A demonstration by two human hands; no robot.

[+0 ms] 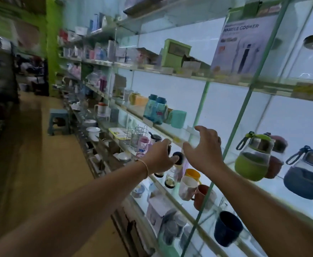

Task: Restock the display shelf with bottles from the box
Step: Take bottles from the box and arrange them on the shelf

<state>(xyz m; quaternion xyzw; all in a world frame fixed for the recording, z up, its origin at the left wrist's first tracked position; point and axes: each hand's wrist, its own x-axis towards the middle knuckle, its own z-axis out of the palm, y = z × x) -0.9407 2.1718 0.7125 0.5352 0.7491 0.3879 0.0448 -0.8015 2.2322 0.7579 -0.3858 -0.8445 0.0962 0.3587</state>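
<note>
My left hand [160, 156] grips the top of a glass bottle with a dark round cap [178, 158], held over the edge of the glass display shelf [172, 140]. The bottle's clear body and dark base [170, 181] hang below my wrist. A second dark base [159, 174] shows beside it; I cannot tell whether it belongs to another bottle. My right hand [204, 149] hovers just right of the cap with fingers spread and holds nothing. Round bottles with green [252, 158], red [275, 160] and blue [305, 175] sleeves stand on the shelf to the right. The box is out of view.
Green metal uprights [239, 127] divide the lit glass shelves. Mugs [188, 188] and a dark blue cup [227, 228] sit on the lower shelf. Blue bottles [155, 110] and a teal cup stand one level up. A small stool [58, 120] stands in the aisle at left.
</note>
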